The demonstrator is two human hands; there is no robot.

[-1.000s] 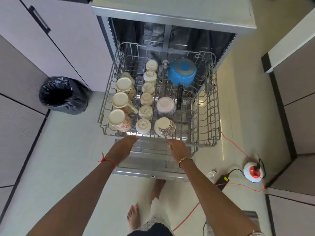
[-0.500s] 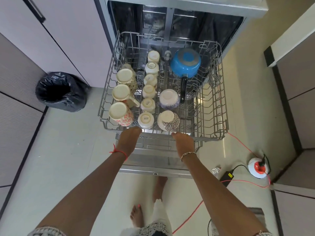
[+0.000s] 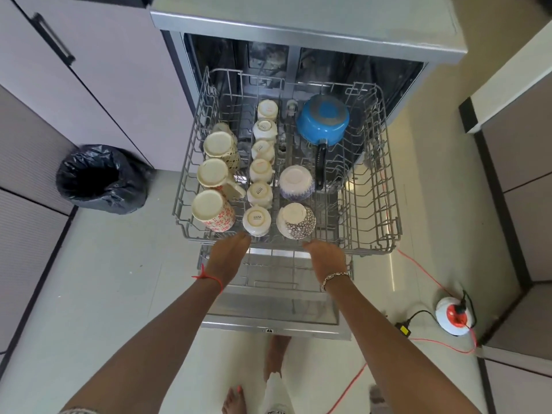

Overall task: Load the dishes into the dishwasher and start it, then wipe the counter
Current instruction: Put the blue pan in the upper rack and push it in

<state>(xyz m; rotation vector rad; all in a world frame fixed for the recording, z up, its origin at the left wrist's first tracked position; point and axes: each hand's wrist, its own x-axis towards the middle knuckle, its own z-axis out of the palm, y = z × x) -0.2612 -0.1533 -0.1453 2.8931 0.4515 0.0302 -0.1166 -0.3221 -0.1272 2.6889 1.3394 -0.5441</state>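
The dishwasher stands open with its door folded down. Its grey upper rack is pulled out over the door. Upside down in the rack are three tall mugs on the left, a row of several small white cups, two patterned bowls and a blue saucepan with a black handle. My left hand and my right hand touch the rack's front rail, fingers pointing forward; the fingertips are partly hidden by the wire.
The lower rack shows under my hands. A black-lined bin stands on the floor to the left by a cabinet. An orange cable runs to a white and red cord reel on the right. My bare feet are below the door.
Both hands stay at the rack's front rail. The view has shifted a little; the rack and dishes look unchanged.
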